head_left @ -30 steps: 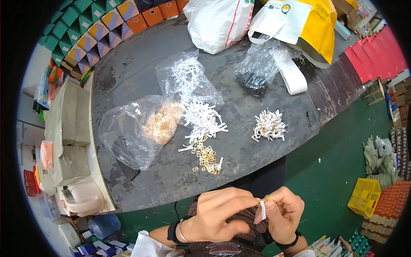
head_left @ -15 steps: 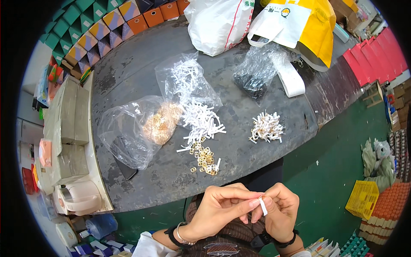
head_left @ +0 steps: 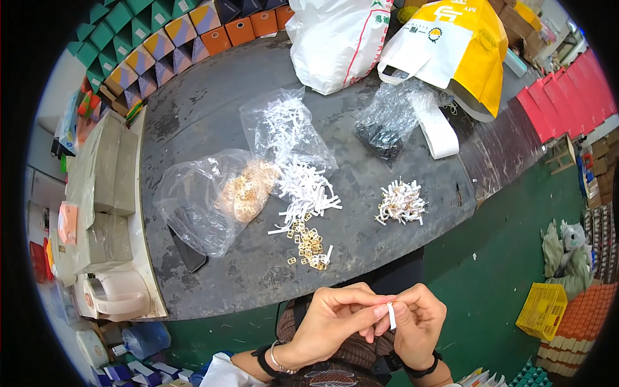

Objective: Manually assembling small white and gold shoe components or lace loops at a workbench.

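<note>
My left hand (head_left: 336, 322) and my right hand (head_left: 416, 326) meet fingertip to fingertip in front of the table's near edge. Between their pinched fingers is a short white ribbon strip (head_left: 392, 316), its loose end hanging down. Whether a buckle is on the strip is hidden by my fingertips. Beyond my hands lie a heap of small gold buckles (head_left: 309, 245) and a pile of loose white ribbon strips (head_left: 306, 191), spilling from a clear plastic bag (head_left: 267, 126). Farther right is a pile of white strips with gold bits among them (head_left: 401, 202).
Another clear bag (head_left: 193, 200) holds gold pieces and partly covers a dark phone (head_left: 188, 253). White (head_left: 335, 48) and yellow-and-white (head_left: 480, 58) bags stand at the back, near a plastic-wrapped black bundle (head_left: 389, 138). A yellow crate (head_left: 543, 311) sits on the green floor.
The white strip has turned to hang more upright between my fingers. Both hands keep their pinch. The whole view has shifted slightly, and the piles on the table look the same.
</note>
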